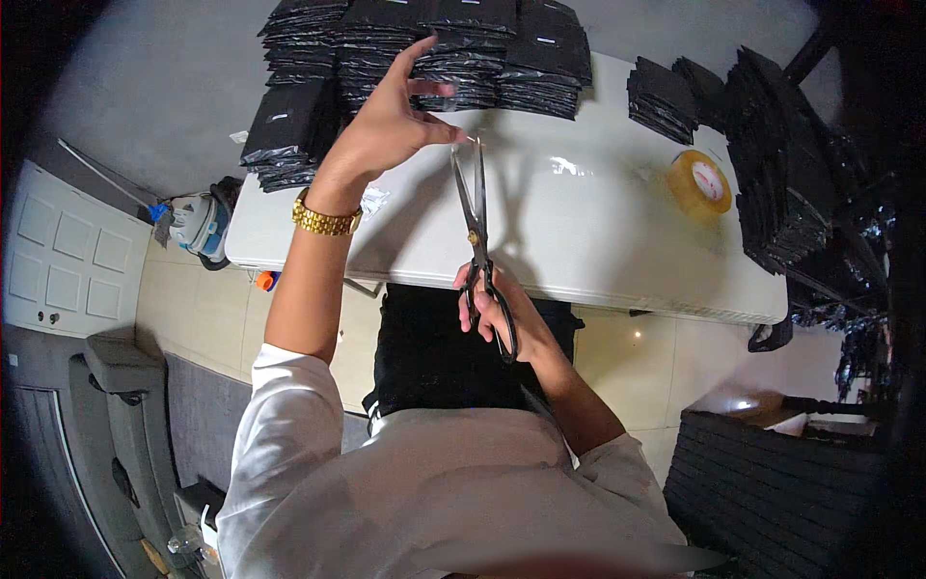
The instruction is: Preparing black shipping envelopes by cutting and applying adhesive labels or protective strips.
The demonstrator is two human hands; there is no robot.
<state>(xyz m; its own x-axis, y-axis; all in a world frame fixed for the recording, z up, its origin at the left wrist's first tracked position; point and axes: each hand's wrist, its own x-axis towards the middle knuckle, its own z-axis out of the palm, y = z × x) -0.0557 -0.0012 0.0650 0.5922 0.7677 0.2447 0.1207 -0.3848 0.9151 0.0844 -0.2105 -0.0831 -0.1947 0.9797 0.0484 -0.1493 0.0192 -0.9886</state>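
My right hand (497,314) is closed around the black handles of a pair of scissors (476,217), just over the table's near edge. The blades point away from me and stand slightly apart. By the blade tips is my left hand (391,121), a gold watch (327,214) on its wrist. Its fingers are spread, one stretched up toward the stacks, while the thumb reaches to the tips. Whether the thumb touches the metal, or a tiny scrap lies there, I cannot make out. Beyond the left hand rise stacks of flat black plastic packages (542,48).
The white table (598,222) carries a roll of yellowish tape (698,186) at the right. Smaller black stacks (663,99) stand at its far right, with a taller black pile (776,164) beside them. Below right is a dark ribbed container (762,492); a grey sofa (130,454) stands left.
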